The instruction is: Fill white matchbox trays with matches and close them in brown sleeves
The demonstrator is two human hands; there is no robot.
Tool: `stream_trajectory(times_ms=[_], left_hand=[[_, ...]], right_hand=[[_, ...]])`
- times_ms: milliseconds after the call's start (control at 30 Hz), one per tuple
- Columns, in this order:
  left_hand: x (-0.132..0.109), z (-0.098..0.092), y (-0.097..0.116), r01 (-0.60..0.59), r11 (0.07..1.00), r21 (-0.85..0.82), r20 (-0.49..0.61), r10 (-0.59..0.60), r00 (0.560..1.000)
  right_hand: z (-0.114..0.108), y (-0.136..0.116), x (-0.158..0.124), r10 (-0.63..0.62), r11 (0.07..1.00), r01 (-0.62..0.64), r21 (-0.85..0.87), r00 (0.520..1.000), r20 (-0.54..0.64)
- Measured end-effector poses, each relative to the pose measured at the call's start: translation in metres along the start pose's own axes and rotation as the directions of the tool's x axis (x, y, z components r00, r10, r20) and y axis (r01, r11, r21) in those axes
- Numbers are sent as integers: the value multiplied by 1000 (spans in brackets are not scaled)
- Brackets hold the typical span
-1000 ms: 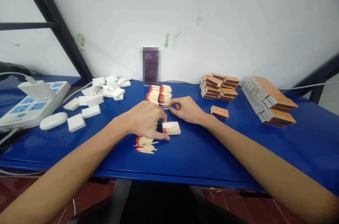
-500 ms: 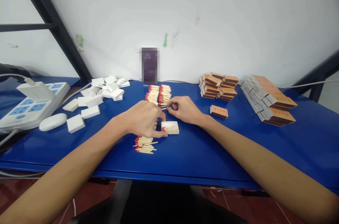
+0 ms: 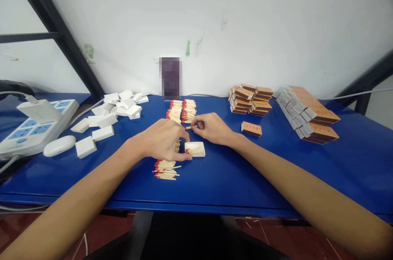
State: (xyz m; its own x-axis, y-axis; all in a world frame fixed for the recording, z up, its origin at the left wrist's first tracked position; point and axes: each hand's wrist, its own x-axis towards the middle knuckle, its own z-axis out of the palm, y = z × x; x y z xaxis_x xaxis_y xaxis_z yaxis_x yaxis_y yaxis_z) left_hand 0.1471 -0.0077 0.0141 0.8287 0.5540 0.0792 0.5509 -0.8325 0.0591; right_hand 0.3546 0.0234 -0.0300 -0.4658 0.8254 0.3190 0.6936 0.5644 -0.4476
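A small white tray (image 3: 196,146) with a few red-tipped matches in it lies mid-table. My left hand (image 3: 164,139) is curled beside it, thumb touching the tray's left end. My right hand (image 3: 211,128) sits just behind the tray, fingers pinched on a match (image 3: 188,127) at the edge of the far match pile (image 3: 181,110). Another small pile of matches (image 3: 166,169) lies in front of my left hand.
Empty white trays (image 3: 106,115) are scattered at the left, beside a white mouse-like object (image 3: 59,145) and a power strip (image 3: 29,127). Orange matchbox sleeves (image 3: 252,99) are stacked at the right, one lone box (image 3: 251,128) near my right wrist, more stacks (image 3: 310,115) farther right. The blue table (image 3: 233,178) ends near me.
Both hands stay in place; the right fingers have closed on a match at the pile's near edge. The view has shifted slightly.
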Motion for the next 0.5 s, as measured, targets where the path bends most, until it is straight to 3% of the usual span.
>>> stream_trajectory(times_ms=[500], left_hand=[[0,-2,1,10,1000,-12,1,-10,1000]], right_hand=[[-3,-11,-5,56,998,-57,-8,998,-22]])
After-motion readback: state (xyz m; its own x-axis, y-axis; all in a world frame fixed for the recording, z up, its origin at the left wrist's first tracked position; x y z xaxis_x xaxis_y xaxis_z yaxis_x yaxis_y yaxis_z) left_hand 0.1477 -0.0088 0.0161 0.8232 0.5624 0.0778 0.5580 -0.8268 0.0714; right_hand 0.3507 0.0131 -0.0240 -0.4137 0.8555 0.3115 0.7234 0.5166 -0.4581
